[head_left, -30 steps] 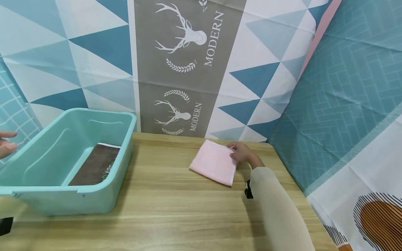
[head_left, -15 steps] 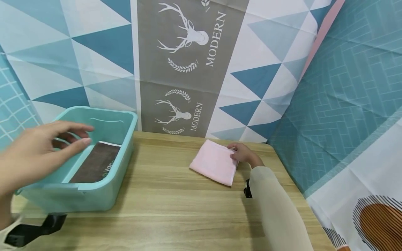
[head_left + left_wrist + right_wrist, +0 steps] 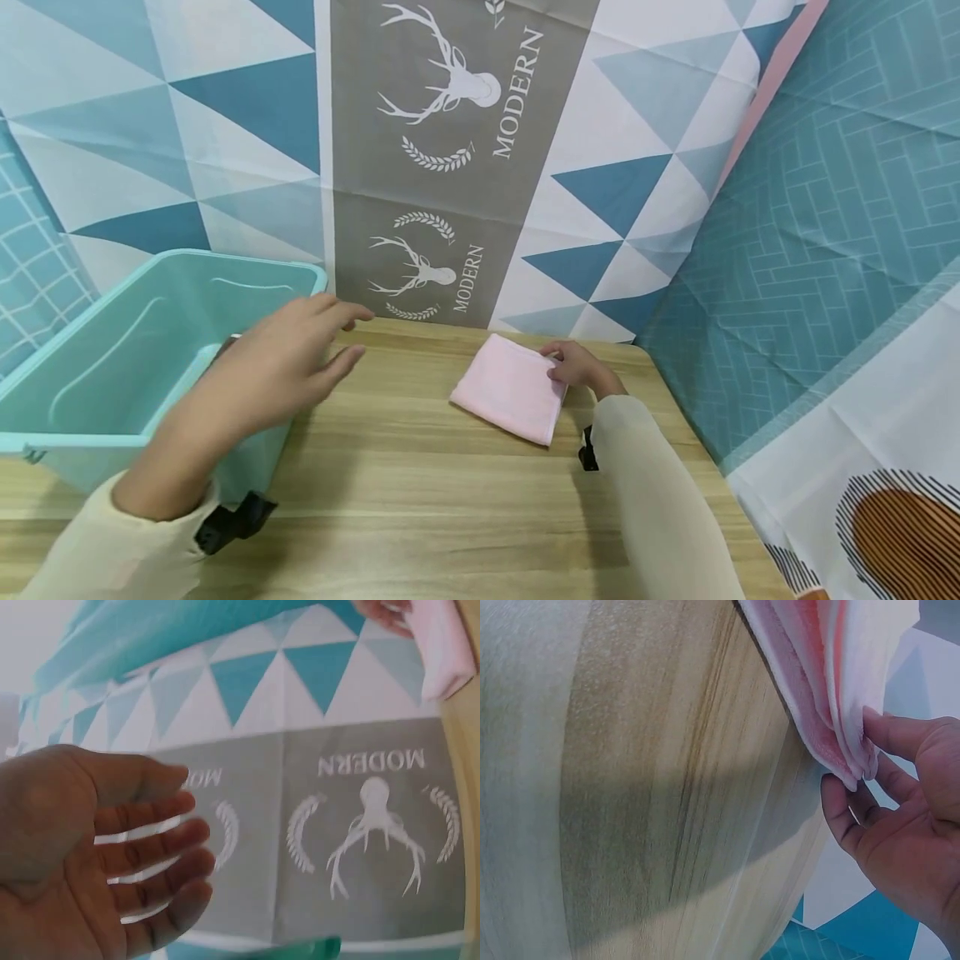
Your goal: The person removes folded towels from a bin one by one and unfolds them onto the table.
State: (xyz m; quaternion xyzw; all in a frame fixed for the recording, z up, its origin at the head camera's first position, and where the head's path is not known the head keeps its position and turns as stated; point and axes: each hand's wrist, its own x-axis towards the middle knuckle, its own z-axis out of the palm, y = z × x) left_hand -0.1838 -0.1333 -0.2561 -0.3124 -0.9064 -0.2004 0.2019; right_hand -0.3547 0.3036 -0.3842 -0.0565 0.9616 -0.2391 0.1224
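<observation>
A folded pink towel [image 3: 512, 390] lies on the wooden table, several layers showing along its edge in the right wrist view. My right hand [image 3: 577, 367] pinches the towel's right corner, thumb [image 3: 900, 735] on one face and fingers [image 3: 841, 814] at the other side. My left hand [image 3: 277, 358] hangs in the air over the right rim of the teal bin [image 3: 97, 367], fingers loosely bent and apart. Nothing is in it, as the left wrist view shows its bare palm [image 3: 67, 847]. A dark brown cloth [image 3: 225, 343] in the bin is mostly hidden behind this hand.
The bin stands at the table's left, against the patterned backdrop [image 3: 450, 167]. A teal hanging cloth [image 3: 825, 208] borders the table [image 3: 420, 500] on the right. Black straps [image 3: 236, 521] with mounts sit at both wrists.
My left hand has come in from the left edge, passed over the bin and moved right toward the towel. The right hand and towel have stayed in place.
</observation>
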